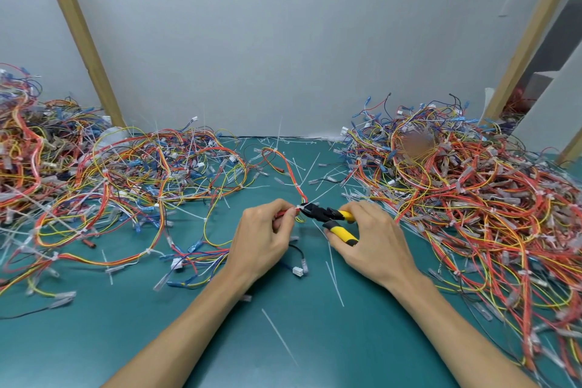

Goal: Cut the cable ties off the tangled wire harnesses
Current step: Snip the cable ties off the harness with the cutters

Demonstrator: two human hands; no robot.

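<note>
Both work over green table: left hand pinches red-orange harness at white cable tie; right hand grips yellow-handled cutters, black nose touching tie. Beyond, wire heaps left and right.

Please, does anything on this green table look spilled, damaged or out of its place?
Nothing looks damaged. Thin white cut cable ties lie scattered over the teal table mat; they seem litter from cutting. The right hand holds yellow-handled black cutters at the red and orange wire bundle that the left hand pinches.
</note>
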